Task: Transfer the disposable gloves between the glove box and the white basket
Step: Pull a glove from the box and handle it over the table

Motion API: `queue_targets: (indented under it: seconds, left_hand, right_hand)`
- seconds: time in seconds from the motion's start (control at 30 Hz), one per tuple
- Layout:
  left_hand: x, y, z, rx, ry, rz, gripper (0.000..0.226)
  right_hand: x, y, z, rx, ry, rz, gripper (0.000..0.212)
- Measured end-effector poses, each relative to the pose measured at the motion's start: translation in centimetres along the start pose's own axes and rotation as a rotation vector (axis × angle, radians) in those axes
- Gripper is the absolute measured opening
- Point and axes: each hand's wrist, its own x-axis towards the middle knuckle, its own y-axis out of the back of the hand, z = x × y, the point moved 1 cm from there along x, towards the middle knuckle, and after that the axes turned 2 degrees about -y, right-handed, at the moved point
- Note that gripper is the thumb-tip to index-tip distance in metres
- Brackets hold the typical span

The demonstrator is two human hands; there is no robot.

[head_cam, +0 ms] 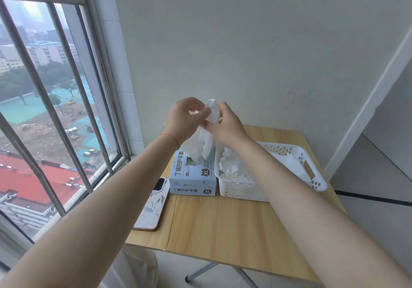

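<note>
Pinching a white glove (211, 113) at frame centre, both hands (186, 118) (226, 123) hold it above the glove box (192, 176) and white basket (243, 187).

High-rise room corner, barred window (55, 87) over city rooftops, bare white wall (245, 42), small folding wooden table (223, 232)

A smartphone (151, 205) in a pale patterned case lies face down at the left edge of a light wooden folding table (225, 232) set against a white wall (245, 42). A barred window (51, 109) on the left overlooks red rooftops, a construction site with excavators, and hazy buildings.
</note>
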Motion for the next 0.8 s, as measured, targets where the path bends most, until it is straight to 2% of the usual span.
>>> queue_targets:
  seconds: [0.1, 0.17, 0.23, 0.3, 0.33, 0.4, 0.43, 0.53, 0.6, 0.73, 0.8]
  left_hand:
    - [-0.5, 0.3, 0.0, -0.165, 0.106, -0.05, 0.004]
    - [-0.9, 0.4, -0.3, -0.33, 0.204, -0.159, 0.025]
    - [-1.3, 0.3, -0.7, -0.316, 0.241, -0.313, 0.037]
    - [-2.0, 0.0, -0.9, -0.176, 0.215, -0.387, 0.021]
    - [-2.3, -0.2, -1.2, -0.149, 0.228, -0.367, 0.016]
    - [-2.4, -0.4, -1.8, -0.162, 0.266, -0.276, 0.028]
    - [-2.5, -0.4, -2.1, -0.177, 0.282, -0.231, 0.026]
    - [-2.3, 0.1, -2.0, -0.24, 0.311, -0.155, 0.006]
    - [-1.9, 0.2, -1.2, -0.274, 0.298, -0.134, 0.006]
    - [-0.7, -0.3, 1.9, -0.326, 0.225, -0.122, 0.009]
    - [-0.2, -0.8, 3.4, -0.356, 0.203, -0.127, 0.008]
  right_hand:
    - [0.2, 0.6, -0.1, -0.014, -0.003, 0.075, 0.024]
    - [0.0, 1.0, -0.5, 0.036, -0.025, 0.094, 0.021]
    - [-0.1, 1.2, -0.8, 0.063, -0.034, 0.102, 0.023]
    - [-0.3, 1.2, -0.9, 0.074, -0.031, 0.101, 0.027]
    - [-0.5, 1.2, -0.9, 0.083, -0.029, 0.107, 0.03]
    - [-0.7, 1.3, -0.8, 0.115, -0.04, 0.137, 0.039]
    - [-0.8, 1.5, -0.7, 0.129, -0.056, 0.151, 0.041]
    - [-1.0, 2.0, -0.5, 0.163, -0.131, 0.154, 0.025]
    - [-1.1, 2.6, -0.3, 0.198, -0.191, 0.127, 0.019]
    - [-1.5, 4.0, -0.3, 0.306, -0.211, 0.126, 0.026]
    - [-1.8, 4.6, -0.4, 0.296, -0.164, 0.081, 0.04]
